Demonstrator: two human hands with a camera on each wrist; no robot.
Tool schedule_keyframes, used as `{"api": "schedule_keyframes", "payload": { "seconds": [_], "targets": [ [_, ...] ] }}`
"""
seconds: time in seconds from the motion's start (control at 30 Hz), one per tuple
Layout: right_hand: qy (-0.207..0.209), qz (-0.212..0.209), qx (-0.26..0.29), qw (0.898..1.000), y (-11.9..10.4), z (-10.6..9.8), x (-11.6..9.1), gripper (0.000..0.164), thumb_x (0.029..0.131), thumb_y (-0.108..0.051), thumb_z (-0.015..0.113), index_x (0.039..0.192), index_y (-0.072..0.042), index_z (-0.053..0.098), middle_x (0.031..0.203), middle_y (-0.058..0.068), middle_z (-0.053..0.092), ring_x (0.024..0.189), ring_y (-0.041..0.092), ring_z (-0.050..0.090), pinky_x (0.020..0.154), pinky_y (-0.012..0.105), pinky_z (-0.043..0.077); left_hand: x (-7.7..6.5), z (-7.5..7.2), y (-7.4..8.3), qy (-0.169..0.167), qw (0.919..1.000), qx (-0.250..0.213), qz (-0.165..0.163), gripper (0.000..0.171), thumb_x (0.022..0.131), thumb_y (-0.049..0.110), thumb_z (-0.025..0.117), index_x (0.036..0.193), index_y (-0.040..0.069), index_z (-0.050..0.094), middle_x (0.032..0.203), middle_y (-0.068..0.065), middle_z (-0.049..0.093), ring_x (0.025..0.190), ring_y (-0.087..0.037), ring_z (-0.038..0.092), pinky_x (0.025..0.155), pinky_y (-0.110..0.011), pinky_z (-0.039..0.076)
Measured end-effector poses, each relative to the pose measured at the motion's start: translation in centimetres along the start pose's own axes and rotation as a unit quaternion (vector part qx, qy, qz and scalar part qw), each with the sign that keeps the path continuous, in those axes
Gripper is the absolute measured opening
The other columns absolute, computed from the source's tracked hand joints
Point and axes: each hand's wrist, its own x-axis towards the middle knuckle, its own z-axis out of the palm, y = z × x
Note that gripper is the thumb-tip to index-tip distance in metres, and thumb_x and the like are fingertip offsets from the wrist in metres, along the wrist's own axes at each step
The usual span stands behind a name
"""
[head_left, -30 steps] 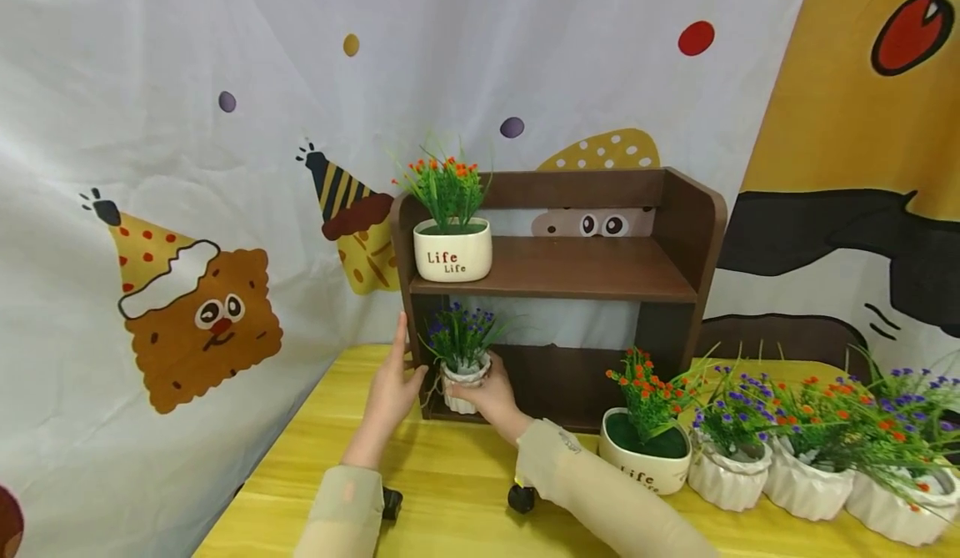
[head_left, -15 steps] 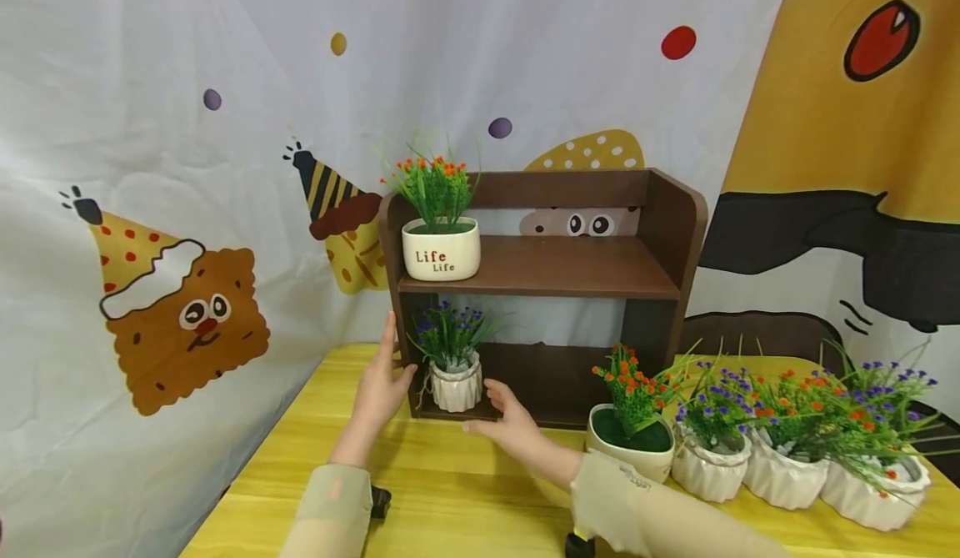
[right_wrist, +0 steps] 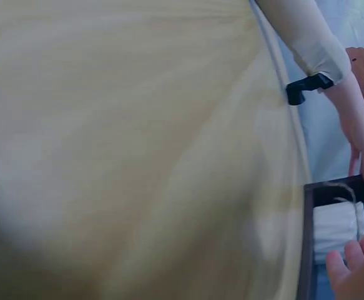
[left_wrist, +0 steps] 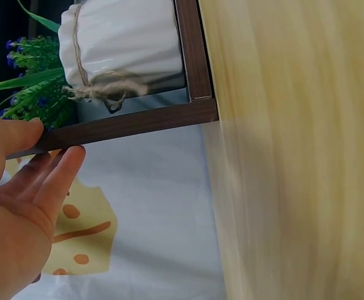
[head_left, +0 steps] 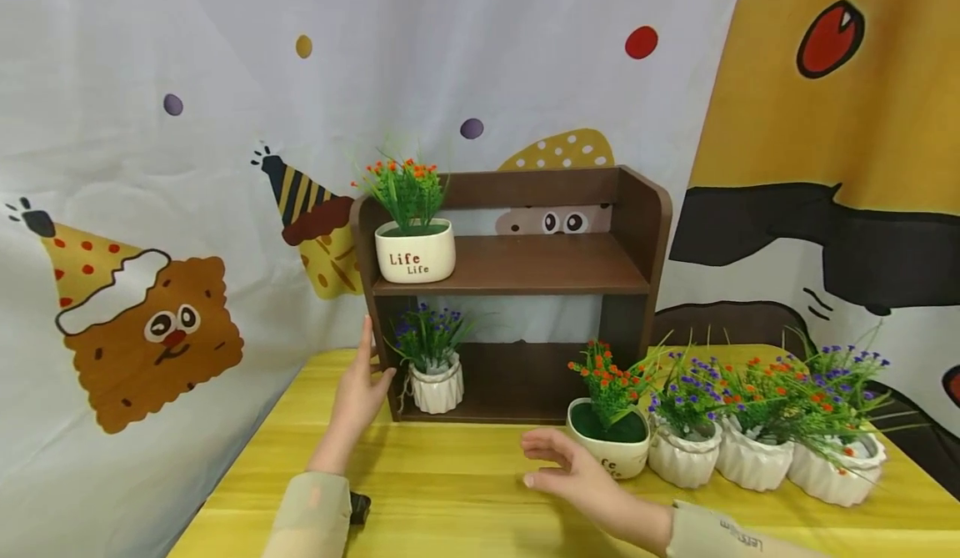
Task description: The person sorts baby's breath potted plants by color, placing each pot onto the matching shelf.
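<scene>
— Where has the purple-flowered pot (head_left: pixel 437 389) been placed?
— It is stood upright on the lower tier, at the left end of the brown rack (head_left: pixel 555 262), below the cream "Life" pot (head_left: pixel 416 256), perhaps for alignment.
— And the left hand (head_left: pixel 356 395)?
— It is laid, fingers fairly straight, against the left side panel (left_wrist: pixel 132 123), presumably so the rack is steadied.
— Is anything held by the right hand (head_left: pixel 581 479)?
— Nothing; its fingers are loosely parted above the desk (head_left: pixel 442 475), near a second cream pot (head_left: pixel 611 451) lined up with pleated flowerpots (head_left: pixel 684 459), likely for easy reach.
</scene>
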Motion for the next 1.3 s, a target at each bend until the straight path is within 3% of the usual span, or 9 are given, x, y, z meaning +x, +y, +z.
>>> {"api": "schedule_keyframes", "payload": {
  "seconds": [0.1,0.27,0.37,0.5,0.63,0.73,0.87,1.03,1.3],
  "targets": [
    [-0.002,-0.039,-0.007,0.999,0.2,-0.9,-1.4,0.047,0.090,-0.003,0.066,0.128,0.016,0.046,0.124,0.022,0.057,0.114,0.023,0.056,0.093,0.029,0.050,-0.1,-0.3,-0.2,0.001,1.0000,0.000,-0.003,0.104,0.088,-0.002,0.067,0.157,0.030,-0.003,0.129,-0.034,0.052,0.099,-0.044,0.063,0.080,-0.052,0.055],
    [0.013,-0.075,-0.021,0.997,0.6,-3.0,-3.8,0.042,0.088,0.005,0.064,0.121,0.024,0.045,0.118,-0.003,0.062,0.106,0.005,0.059,0.087,0.025,0.053,-0.2,-0.5,-0.5,0.002,1.0000,0.006,0.001,0.103,0.088,-0.002,0.067,0.157,0.028,-0.004,0.129,-0.035,0.052,0.098,-0.045,0.063,0.078,-0.053,0.055],
    [0.037,-0.055,-0.038,0.997,0.5,-4.3,-5.1,0.044,0.089,0.007,0.062,0.121,0.027,0.041,0.117,0.005,0.063,0.102,0.004,0.060,0.082,0.023,0.054,-0.1,-0.6,-0.5,0.009,0.9998,0.014,0.007,0.103,0.088,-0.001,0.068,0.157,0.028,-0.003,0.128,-0.034,0.052,0.096,-0.045,0.064,0.075,-0.053,0.055],
    [0.101,0.030,-0.074,0.992,-0.3,-5.6,-6.5,0.053,0.090,0.002,0.064,0.129,0.025,0.036,0.118,0.030,0.057,0.101,0.013,0.062,0.080,0.023,0.054,0.1,-0.9,-0.4,0.011,0.9997,0.017,0.015,0.104,0.088,-0.001,0.067,0.157,0.028,-0.004,0.129,-0.035,0.052,0.096,-0.045,0.064,0.076,-0.054,0.055],
    [0.156,0.118,-0.119,0.973,-1.1,-6.3,-7.1,0.065,0.088,-0.008,0.068,0.136,0.020,0.034,0.126,0.035,0.051,0.112,0.035,0.058,0.084,0.029,0.055,0.2,-1.4,-0.4,0.008,0.9998,0.017,0.005,0.103,0.088,-0.002,0.067,0.157,0.025,-0.003,0.130,-0.036,0.050,0.097,-0.046,0.063,0.078,-0.054,0.055],
    [0.170,0.152,-0.149,0.962,-1.4,-6.6,-7.2,0.071,0.087,-0.013,0.071,0.138,0.019,0.033,0.132,0.038,0.045,0.119,0.047,0.050,0.091,0.040,0.053,0.0,-1.6,-0.4,0.005,0.9999,0.016,0.002,0.102,0.087,-0.003,0.067,0.157,0.025,-0.002,0.130,-0.036,0.049,0.097,-0.047,0.063,0.078,-0.055,0.055],
    [0.172,0.157,-0.181,0.955,-1.1,-6.6,-7.2,0.077,0.087,-0.014,0.072,0.139,0.022,0.028,0.139,0.041,0.035,0.124,0.051,0.043,0.100,0.051,0.044,-0.2,-1.4,-0.3,0.004,0.9998,0.016,0.010,0.104,0.087,-0.002,0.067,0.157,0.028,-0.004,0.129,-0.037,0.050,0.096,-0.047,0.063,0.078,-0.055,0.055],
    [0.181,0.144,-0.204,0.951,-0.5,-6.3,-7.0,0.087,0.085,-0.014,0.074,0.139,0.026,0.018,0.140,0.044,0.029,0.130,0.052,0.035,0.105,0.053,0.034,-0.4,-0.9,-0.3,0.009,0.9997,0.016,0.018,0.102,0.087,-0.003,0.068,0.158,0.023,-0.001,0.126,-0.037,0.052,0.093,-0.045,0.065,0.077,-0.054,0.056],
    [0.213,0.140,-0.183,0.950,0.5,-6.0,-6.8,0.085,0.083,-0.009,0.075,0.140,0.022,0.021,0.135,0.045,0.036,0.123,0.052,0.044,0.096,0.050,0.048,-0.2,-0.2,0.0,0.015,0.9993,0.016,0.030,0.104,0.086,-0.003,0.069,0.158,0.024,0.000,0.125,-0.036,0.054,0.092,-0.044,0.065,0.075,-0.054,0.056]
  ]
}}
